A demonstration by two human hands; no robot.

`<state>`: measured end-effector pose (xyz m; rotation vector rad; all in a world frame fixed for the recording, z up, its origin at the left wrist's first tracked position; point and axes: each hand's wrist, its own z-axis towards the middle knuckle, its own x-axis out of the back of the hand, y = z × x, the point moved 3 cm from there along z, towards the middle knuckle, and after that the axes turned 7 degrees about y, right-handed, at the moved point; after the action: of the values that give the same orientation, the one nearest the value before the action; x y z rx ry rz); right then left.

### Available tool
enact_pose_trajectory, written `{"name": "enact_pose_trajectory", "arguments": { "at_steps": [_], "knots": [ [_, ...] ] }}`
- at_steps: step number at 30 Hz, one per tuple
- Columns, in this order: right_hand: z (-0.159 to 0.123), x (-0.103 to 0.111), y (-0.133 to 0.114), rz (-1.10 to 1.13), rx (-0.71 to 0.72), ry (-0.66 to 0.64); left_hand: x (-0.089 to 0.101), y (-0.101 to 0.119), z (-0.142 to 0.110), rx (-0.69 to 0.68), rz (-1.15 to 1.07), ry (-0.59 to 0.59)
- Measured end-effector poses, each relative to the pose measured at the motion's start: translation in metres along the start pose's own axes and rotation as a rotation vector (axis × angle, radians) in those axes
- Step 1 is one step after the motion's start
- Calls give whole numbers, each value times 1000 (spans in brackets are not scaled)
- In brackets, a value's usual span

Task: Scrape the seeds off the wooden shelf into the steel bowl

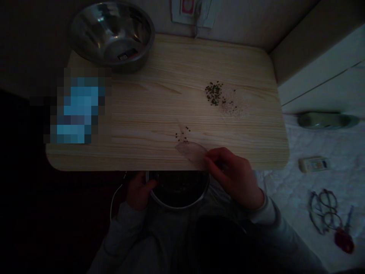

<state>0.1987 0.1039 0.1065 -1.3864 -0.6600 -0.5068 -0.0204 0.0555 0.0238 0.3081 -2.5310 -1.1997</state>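
Below the table's front edge, my left hand (140,191) grips the left rim of a round bowl (179,206) with a pale rim and a dark inside. The table hides its far side, and what lies in it is too dark to tell. My right hand (234,174) pinches a thin, see-through curved plastic piece (191,150), held low near the tabletop's front edge. Just beyond the piece lie several small dark beans (182,135). Farther back on the right is a pile of dark green beans (213,93) beside scattered pale grains resembling rice (234,107).
A large steel bowl (114,42) stands at the table's back left, near a blurred-out lit screen (81,108). The wooden table (142,114) meets a wall with a socket (194,11). On the white quilted bedding at right lie a remote-like device (314,164), glasses (326,209) and a green case (327,120).
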Motion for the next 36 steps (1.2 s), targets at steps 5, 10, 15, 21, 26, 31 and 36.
{"name": "enact_pose_trajectory", "arguments": {
  "at_steps": [5,10,15,21,26,31,36],
  "knots": [
    [2,2,2,-42,-55,68,0,-1,1,13,14,-4],
    [5,1,1,-28,-86,83,0,-3,2,28,-13,-9],
    [7,-1,0,-10,-86,79,2,-7,4,-5,4,-26],
    [5,-3,-3,23,-68,103,3,-6,4,-34,24,-27],
    [5,-3,-7,43,-74,102,2,-4,2,-7,1,-27],
    [6,-7,-8,46,-75,78,2,-4,4,-29,14,-34],
    [7,-7,-7,31,-88,105,3,-6,4,-24,-5,-33]
  ]
}}
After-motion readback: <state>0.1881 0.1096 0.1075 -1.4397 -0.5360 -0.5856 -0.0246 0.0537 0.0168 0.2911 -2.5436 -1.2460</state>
